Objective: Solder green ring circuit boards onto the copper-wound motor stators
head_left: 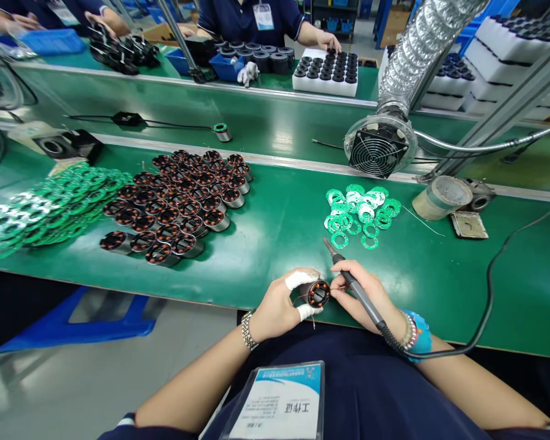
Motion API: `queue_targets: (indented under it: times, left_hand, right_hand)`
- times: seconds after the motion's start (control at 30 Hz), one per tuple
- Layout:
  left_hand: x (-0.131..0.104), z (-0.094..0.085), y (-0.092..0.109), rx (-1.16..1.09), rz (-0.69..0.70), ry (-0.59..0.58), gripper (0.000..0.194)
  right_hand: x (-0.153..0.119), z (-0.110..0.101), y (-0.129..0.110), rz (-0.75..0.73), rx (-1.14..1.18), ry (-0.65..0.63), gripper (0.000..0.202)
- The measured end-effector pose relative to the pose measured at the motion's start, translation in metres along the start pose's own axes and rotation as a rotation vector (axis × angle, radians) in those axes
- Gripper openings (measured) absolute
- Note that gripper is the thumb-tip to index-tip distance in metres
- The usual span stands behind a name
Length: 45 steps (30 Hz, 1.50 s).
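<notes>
My left hand (282,302), with white covers on the thumb and a finger, grips a motor stator (318,294) near the table's front edge. Its open end, ringed with copper windings, faces up toward me, and thin wires stick out around it. A soldering iron (361,293) lies across my right hand (366,296), held with its tip pointing away to the upper left. The thumb and forefinger of that hand meet close to the stator's right side, seemingly at a thin wire. Beyond the iron's tip lies a loose pile of green ring-shaped circuit boards (340,241).
Rows of stators (187,208) stand left of centre, beside stacked green board panels (59,208). A fan on a duct (378,151) hangs at the back. A round tin (441,197) and a sponge tray (469,225) sit right; the iron's cable (490,275) loops there. Co-workers sit opposite.
</notes>
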<state>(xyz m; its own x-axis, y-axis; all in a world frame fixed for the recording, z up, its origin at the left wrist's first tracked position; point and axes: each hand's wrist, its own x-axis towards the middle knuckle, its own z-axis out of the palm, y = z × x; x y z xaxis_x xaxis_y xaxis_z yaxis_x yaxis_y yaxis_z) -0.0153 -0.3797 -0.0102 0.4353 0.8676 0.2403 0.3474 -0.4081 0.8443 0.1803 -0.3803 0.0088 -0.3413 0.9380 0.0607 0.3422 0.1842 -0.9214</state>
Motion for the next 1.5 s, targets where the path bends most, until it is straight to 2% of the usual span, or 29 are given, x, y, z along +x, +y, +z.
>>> queue_targets:
  times: [0.1, 0.23, 0.3, 0.47, 0.57, 0.67, 0.77, 0.9, 0.97, 1.1, 1.5]
  left_hand:
    - [0.001, -0.004, 0.002, -0.018, -0.018, -0.04, 0.044]
    - [0.001, -0.007, 0.005, 0.065, -0.004, -0.058, 0.039]
    - [0.002, -0.005, 0.006, 0.079, -0.014, -0.064, 0.039]
    - [0.004, 0.004, 0.006, 0.111, 0.004, -0.055, 0.041]
    - [0.009, 0.005, 0.002, 0.139, -0.003, -0.08, 0.04]
    - [0.014, 0.002, -0.005, 0.148, -0.019, -0.099, 0.038]
    - [0.019, 0.001, -0.012, 0.13, -0.022, -0.119, 0.041]
    - [0.027, 0.006, -0.016, 0.106, 0.0, -0.152, 0.045]
    - [0.032, 0.009, -0.016, 0.105, 0.007, -0.166, 0.045]
    - [0.037, 0.012, -0.016, 0.103, 0.009, -0.183, 0.045]
    - [0.039, 0.014, -0.016, 0.111, 0.007, -0.179, 0.042]
  right_hand:
    - [0.0, 0.001, 0.005, -0.09, -0.104, -0.012, 0.03]
    - [0.0, 0.001, 0.01, -0.059, -0.125, 0.019, 0.03]
    - [0.0, 0.002, 0.013, -0.06, -0.16, 0.044, 0.031]
    - [-0.005, 0.006, 0.024, -0.207, -0.325, 0.04, 0.033]
    - [-0.01, -0.009, 0.027, -0.233, -0.366, 0.098, 0.027]
    - [-0.017, -0.036, 0.028, -0.212, -0.359, 0.165, 0.018]
    - [-0.026, -0.06, 0.032, -0.203, -0.322, 0.161, 0.021]
    - [-0.031, -0.072, 0.043, -0.114, -0.275, 0.22, 0.017]
    - [-0.031, -0.073, 0.049, -0.058, -0.234, 0.204, 0.014]
    - [-0.029, -0.074, 0.054, -0.056, -0.145, 0.124, 0.013]
    - [-0.027, -0.073, 0.051, -0.063, -0.158, 0.052, 0.013]
